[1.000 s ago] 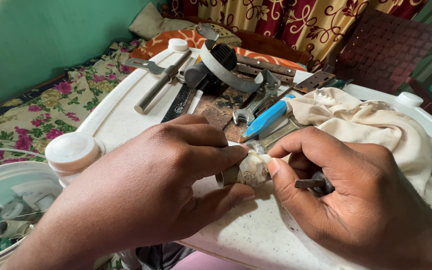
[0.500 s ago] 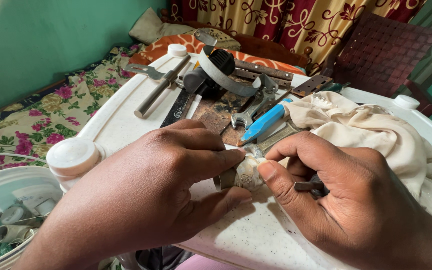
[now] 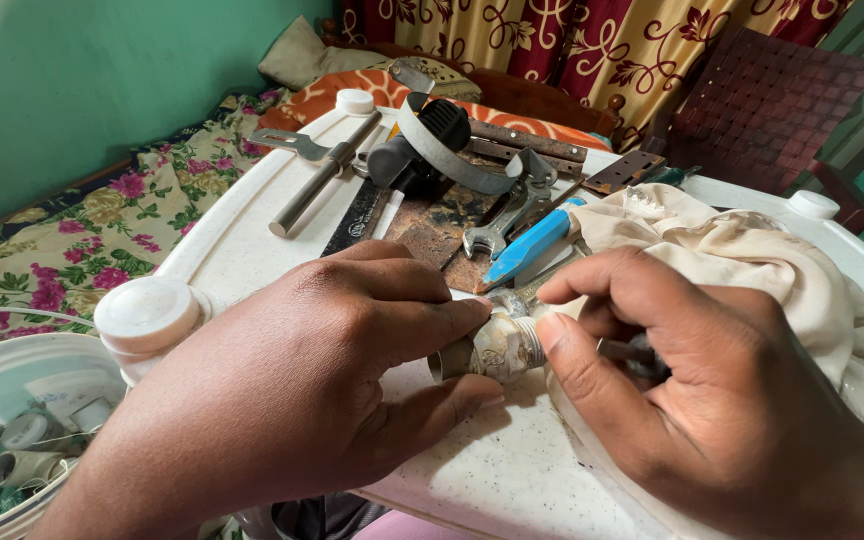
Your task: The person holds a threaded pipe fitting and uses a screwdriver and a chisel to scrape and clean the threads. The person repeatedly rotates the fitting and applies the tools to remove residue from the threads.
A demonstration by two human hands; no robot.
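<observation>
My left hand (image 3: 292,390) grips a small metal threaded fitting (image 3: 487,345) wrapped in whitish tape, held just above the white speckled table (image 3: 482,470). My right hand (image 3: 712,390) pinches the other end of the fitting between thumb and forefinger, and a dark thin object (image 3: 632,352) shows between its fingers. Both hands meet at the near middle of the table, and they hide most of the fitting.
Behind the hands lie a blue-handled tool (image 3: 527,245), a spanner (image 3: 497,225), a long metal wrench (image 3: 312,180), a dark tool with a grey band (image 3: 442,140) and a beige cloth (image 3: 742,260). A white bucket of fittings (image 3: 12,440) stands at lower left beside a floral bedsheet (image 3: 82,240).
The hands stay together on the fitting; the right thumb and forefinger have shifted slightly around it. The tools on the table have not moved.
</observation>
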